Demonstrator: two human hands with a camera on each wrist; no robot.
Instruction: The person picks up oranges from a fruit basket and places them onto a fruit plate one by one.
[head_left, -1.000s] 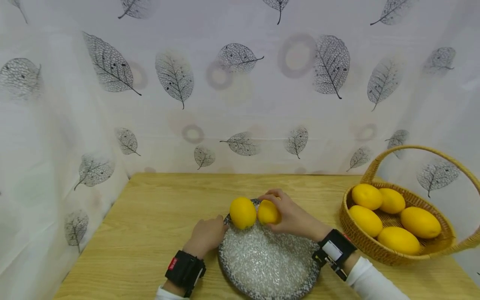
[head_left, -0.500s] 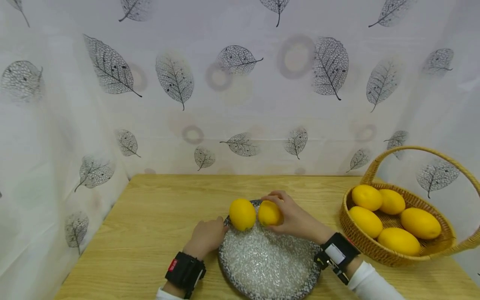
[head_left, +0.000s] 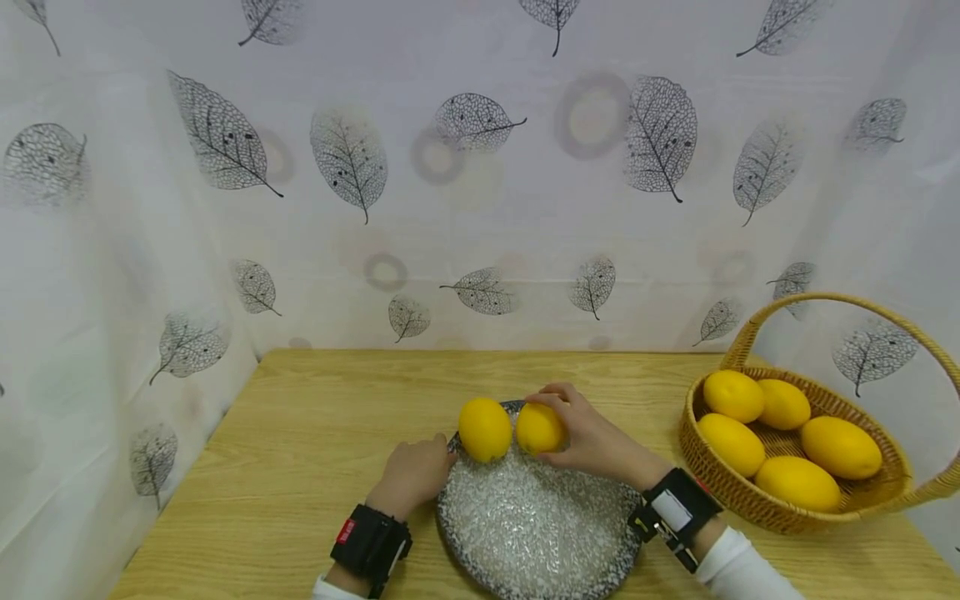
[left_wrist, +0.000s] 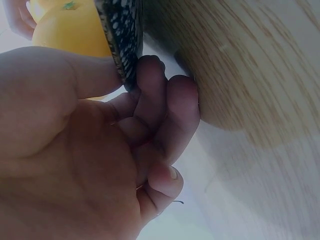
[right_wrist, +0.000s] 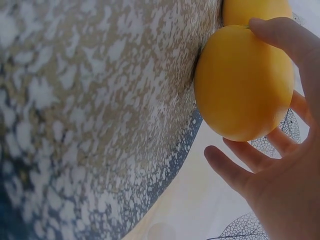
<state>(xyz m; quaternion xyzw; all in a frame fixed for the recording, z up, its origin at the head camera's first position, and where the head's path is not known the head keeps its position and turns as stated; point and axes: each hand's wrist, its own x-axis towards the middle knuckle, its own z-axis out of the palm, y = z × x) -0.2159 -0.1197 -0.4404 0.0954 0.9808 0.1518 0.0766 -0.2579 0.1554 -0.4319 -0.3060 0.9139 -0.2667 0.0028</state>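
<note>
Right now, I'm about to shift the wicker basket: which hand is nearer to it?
Right. The right hand holds a lemon on the plate, left of the basket; the left hand is farther left, gripping the plate's rim.

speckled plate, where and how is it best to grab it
Probably by the rim of the plate, coming from the left: the left wrist view shows it standing off the table there, with room for fingers underneath, where the left hand pinches it.
</note>
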